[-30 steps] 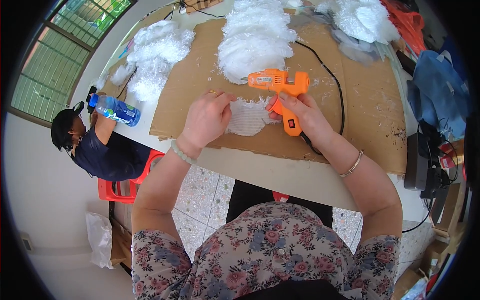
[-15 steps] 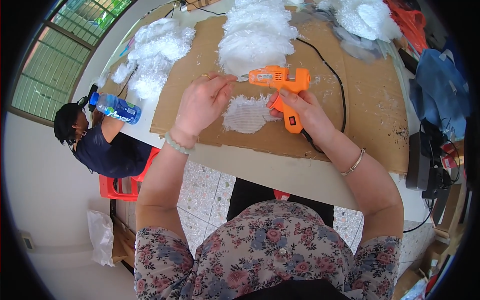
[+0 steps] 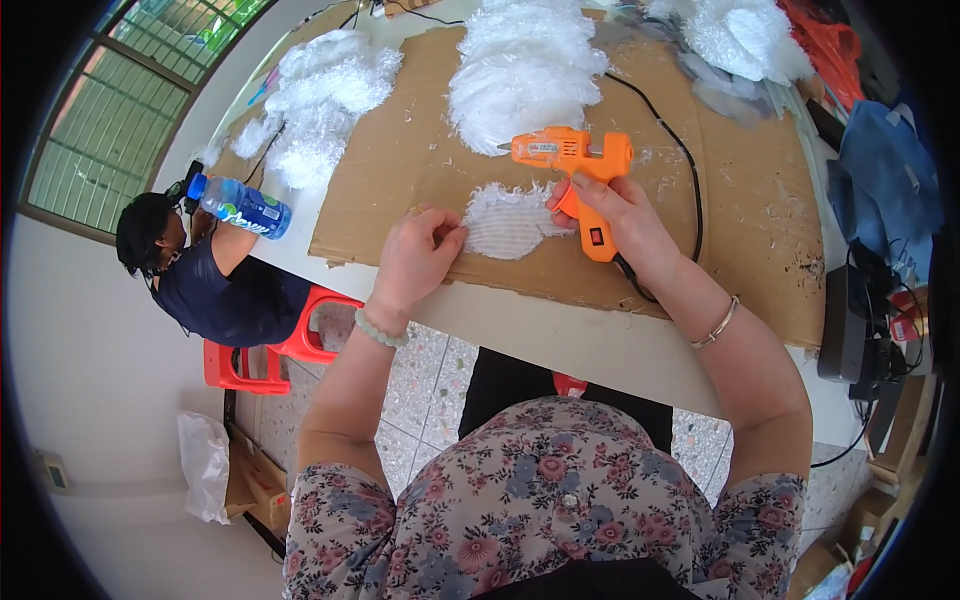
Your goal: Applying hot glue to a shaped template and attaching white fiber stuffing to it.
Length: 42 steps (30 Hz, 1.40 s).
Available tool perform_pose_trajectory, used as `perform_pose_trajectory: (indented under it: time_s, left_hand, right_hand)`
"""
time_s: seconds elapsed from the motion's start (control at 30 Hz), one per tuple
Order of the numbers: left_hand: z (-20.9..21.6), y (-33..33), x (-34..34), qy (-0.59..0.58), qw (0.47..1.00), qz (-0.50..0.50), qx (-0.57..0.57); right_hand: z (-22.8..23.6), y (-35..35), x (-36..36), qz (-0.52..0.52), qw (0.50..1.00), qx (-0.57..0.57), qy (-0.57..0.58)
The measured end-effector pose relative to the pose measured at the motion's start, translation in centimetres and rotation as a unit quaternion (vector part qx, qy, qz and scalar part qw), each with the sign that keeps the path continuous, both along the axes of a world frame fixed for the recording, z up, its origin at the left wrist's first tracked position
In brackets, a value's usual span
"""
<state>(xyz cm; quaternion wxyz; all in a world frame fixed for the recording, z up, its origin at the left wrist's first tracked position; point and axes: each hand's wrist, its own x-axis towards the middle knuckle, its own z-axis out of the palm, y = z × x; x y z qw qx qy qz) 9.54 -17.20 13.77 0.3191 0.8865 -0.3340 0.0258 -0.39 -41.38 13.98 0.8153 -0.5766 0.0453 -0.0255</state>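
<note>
My right hand (image 3: 632, 222) is wrapped round the handle of an orange hot glue gun (image 3: 597, 205), fingers at its trigger. The gun's nozzle points left, just below the near end of a long pile of white fluffy fabric pieces (image 3: 525, 75). Below the gun, a small white piece of fabric with frayed edges (image 3: 508, 222) lies flat on a cardboard sheet (image 3: 400, 150). My left hand (image 3: 420, 250) is closed, thumb and fingertips together, at the left edge of that piece. Whether anything is between those fingertips is hidden.
More white fluffy material (image 3: 330, 105) lies at the left, beside a water bottle (image 3: 240, 205), and another heap (image 3: 735, 40) at the far right. The gun's black cord (image 3: 690, 170) curves over the cardboard. At the left a person (image 3: 215, 260) sits by the table.
My left hand has come down toward me, from beside the gun's nozzle to the left edge of the small fabric piece. The right hand still holds the glue gun. The view has shifted slightly.
</note>
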Motion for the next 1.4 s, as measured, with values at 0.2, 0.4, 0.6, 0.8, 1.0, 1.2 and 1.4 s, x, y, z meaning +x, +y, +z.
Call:
perform_pose_trajectory:
  time_s: [0.2,0.4,0.6,0.8,1.0,1.2,1.4]
  left_hand:
    - [-0.1,-0.8,-0.3,0.076,0.995,0.023,-0.059]
    - [0.7,-2.4,-1.1,-0.09,0.993,-0.067,0.024]
    - [0.8,-1.3,-0.2,0.106,0.992,-0.035,-0.051]
    - [0.0,-0.4,-0.4,0.071,0.994,-0.011,-0.076]
    - [1.5,-2.5,-1.7,-0.101,0.99,-0.096,0.038]
    - [0.9,-1.1,0.0,-0.112,0.989,-0.041,-0.083]
    - [0.0,-1.9,0.1,-0.191,0.977,-0.086,-0.028]
  right_hand:
    - [-0.4,0.1,0.1,-0.006,1.0,0.005,0.009]
    - [-0.2,0.0,0.2,-0.004,1.0,0.01,0.02]
    - [0.1,-0.1,0.1,0.001,1.0,-0.001,0.021]
    - [-0.1,-0.1,0.2,0.018,1.0,0.007,0.014]
    - [-0.4,0.0,0.2,0.003,1.0,0.02,-0.014]
    - [0.9,-0.3,-0.5,0.025,0.999,0.005,-0.025]
    - [2.5,-0.3,-1.3,0.002,0.999,-0.031,-0.038]
